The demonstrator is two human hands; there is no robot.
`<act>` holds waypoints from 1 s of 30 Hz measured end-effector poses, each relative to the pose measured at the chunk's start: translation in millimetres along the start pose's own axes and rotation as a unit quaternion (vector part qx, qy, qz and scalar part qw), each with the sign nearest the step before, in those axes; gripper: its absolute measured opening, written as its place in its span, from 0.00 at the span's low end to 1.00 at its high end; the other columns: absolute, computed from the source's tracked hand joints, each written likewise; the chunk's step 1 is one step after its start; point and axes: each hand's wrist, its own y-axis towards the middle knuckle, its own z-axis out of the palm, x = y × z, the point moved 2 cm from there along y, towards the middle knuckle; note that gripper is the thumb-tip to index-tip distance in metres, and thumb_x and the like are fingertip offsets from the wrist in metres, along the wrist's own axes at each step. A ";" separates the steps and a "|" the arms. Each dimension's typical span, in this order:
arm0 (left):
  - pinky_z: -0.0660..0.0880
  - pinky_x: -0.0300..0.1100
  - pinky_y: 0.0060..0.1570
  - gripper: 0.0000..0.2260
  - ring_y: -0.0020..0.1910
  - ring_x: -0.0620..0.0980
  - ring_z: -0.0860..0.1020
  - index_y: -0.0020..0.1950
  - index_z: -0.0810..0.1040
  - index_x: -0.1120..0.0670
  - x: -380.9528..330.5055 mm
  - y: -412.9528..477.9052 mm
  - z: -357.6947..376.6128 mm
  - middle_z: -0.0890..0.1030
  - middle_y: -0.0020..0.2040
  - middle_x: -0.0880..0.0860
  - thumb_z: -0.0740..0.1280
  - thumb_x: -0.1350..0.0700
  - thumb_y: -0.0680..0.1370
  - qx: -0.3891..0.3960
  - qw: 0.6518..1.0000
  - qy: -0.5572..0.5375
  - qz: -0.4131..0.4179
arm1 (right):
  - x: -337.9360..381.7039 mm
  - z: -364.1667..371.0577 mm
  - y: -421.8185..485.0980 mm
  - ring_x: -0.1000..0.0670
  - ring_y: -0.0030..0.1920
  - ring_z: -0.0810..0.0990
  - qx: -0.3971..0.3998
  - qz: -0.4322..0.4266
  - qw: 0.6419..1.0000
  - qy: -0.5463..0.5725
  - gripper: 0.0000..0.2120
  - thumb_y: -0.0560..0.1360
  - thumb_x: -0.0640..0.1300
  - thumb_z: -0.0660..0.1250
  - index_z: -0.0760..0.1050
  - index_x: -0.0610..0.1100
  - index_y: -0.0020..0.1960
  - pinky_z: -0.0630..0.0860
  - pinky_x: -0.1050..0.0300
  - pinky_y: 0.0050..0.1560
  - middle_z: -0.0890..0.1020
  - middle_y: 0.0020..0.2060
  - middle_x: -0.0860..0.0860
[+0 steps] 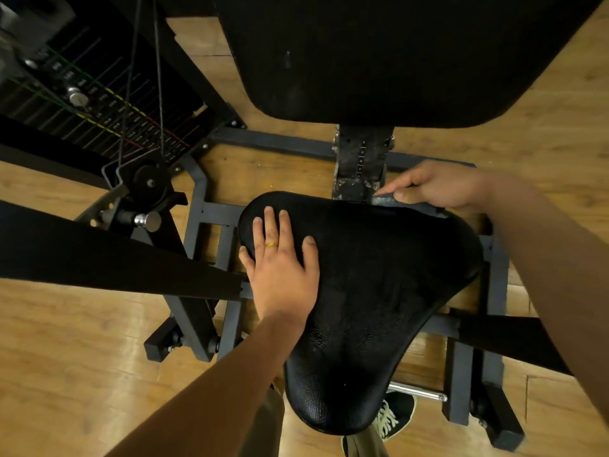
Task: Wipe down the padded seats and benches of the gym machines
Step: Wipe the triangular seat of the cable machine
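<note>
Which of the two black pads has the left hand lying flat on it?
The lower, triangular seat pad, not the big back pad above it: the left hand lies flat on its rear left corner.

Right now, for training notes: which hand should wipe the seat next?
Right hand: grips what looks like a dark cloth at the rear of the seat; left hand lies flat, bare.
</note>
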 end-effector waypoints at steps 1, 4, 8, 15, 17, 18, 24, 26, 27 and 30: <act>0.43 0.58 0.76 0.28 0.80 0.47 0.41 0.82 0.51 0.48 -0.5 0.2 -0.2 0.47 0.82 0.46 0.49 0.41 0.84 -0.001 1.000 -0.001 -0.002 | 7.6 2.8 5.9 0.54 0.68 0.71 -0.001 0.000 1.000 0.002 0.14 0.82 0.43 0.62 0.80 0.59 0.60 0.62 0.49 0.73 0.77 0.65 0.57; 0.44 0.58 0.76 0.27 0.80 0.46 0.41 0.82 0.51 0.48 -1.0 -0.5 -2.0 0.47 0.82 0.46 0.49 0.41 0.84 -0.003 1.000 0.006 0.001 | 34.5 21.7 23.3 0.56 0.66 0.72 -0.011 -0.038 0.999 -0.009 0.15 0.83 0.42 0.61 0.79 0.58 0.62 0.63 0.57 0.64 0.77 0.63 0.58; 0.42 0.57 0.77 0.28 0.80 0.46 0.40 0.82 0.50 0.48 -1.0 -0.1 -2.3 0.46 0.82 0.46 0.49 0.41 0.83 0.002 1.000 0.004 0.000 | 29.9 23.3 19.5 0.59 0.64 0.70 -0.024 -0.046 0.998 -0.024 0.16 0.83 0.43 0.61 0.78 0.58 0.65 0.59 0.59 0.62 0.75 0.65 0.59; 0.42 0.57 0.77 0.28 0.80 0.46 0.40 0.82 0.50 0.48 -1.2 0.0 -2.2 0.46 0.82 0.46 0.49 0.41 0.83 -0.002 1.000 0.005 0.006 | -32.3 -7.4 -36.6 0.57 0.63 0.72 -0.053 -0.011 0.997 0.052 0.15 0.83 0.43 0.61 0.80 0.60 0.61 0.64 0.56 0.65 0.77 0.56 0.66; 0.41 0.57 0.77 0.28 0.80 0.46 0.40 0.82 0.51 0.48 0.3 0.4 -1.6 0.46 0.82 0.46 0.49 0.41 0.84 -0.007 1.000 0.009 0.008 | -49.1 -1.9 -52.1 0.55 0.61 0.77 -0.100 -0.006 0.985 0.141 0.15 0.83 0.43 0.61 0.80 0.60 0.61 0.72 0.50 0.66 0.80 0.59 0.60; 0.41 0.57 0.77 0.28 0.80 0.46 0.40 0.82 0.51 0.48 0.5 0.6 -0.9 0.46 0.82 0.47 0.49 0.41 0.84 -0.008 1.000 0.009 0.008 | -56.7 2.7 -58.1 0.53 0.59 0.79 -0.129 -0.007 0.975 0.181 0.16 0.83 0.43 0.60 0.81 0.59 0.60 0.74 0.46 0.65 0.82 0.58 0.57; 0.41 0.57 0.77 0.28 0.80 0.47 0.41 0.82 0.51 0.49 0.2 1.4 0.0 0.47 0.82 0.47 0.49 0.41 0.84 -0.007 1.000 0.019 0.013 | -79.7 50.2 -76.0 0.53 0.61 0.79 -0.327 0.004 0.884 0.335 0.14 0.83 0.44 0.61 0.79 0.56 0.64 0.76 0.47 0.65 0.81 0.58 0.59; 0.41 0.58 0.76 0.28 0.80 0.48 0.42 0.82 0.51 0.50 0.6 1.4 0.1 0.47 0.82 0.48 0.49 0.41 0.84 -0.006 1.000 0.023 0.015 | -84.4 70.0 -78.7 0.55 0.63 0.77 -0.410 0.012 0.851 0.329 0.14 0.83 0.46 0.61 0.78 0.57 0.66 0.74 0.46 0.67 0.80 0.60 0.60; 0.41 0.58 0.76 0.28 0.80 0.48 0.42 0.82 0.51 0.50 1.1 1.8 -0.2 0.47 0.82 0.48 0.49 0.41 0.84 -0.004 1.000 0.022 0.015 | -84.0 80.1 -79.3 0.55 0.64 0.77 -0.445 0.013 0.835 0.323 0.15 0.83 0.46 0.62 0.77 0.55 0.67 0.73 0.45 0.68 0.80 0.61 0.59; 0.42 0.59 0.76 0.28 0.80 0.48 0.42 0.82 0.51 0.50 0.7 1.4 -0.1 0.48 0.82 0.49 0.49 0.42 0.84 -0.005 1.000 0.018 0.018 | -77.8 103.3 -82.7 0.58 0.63 0.77 -0.523 0.038 0.787 0.324 0.16 0.82 0.49 0.62 0.75 0.53 0.69 0.74 0.49 0.68 0.80 0.61 0.57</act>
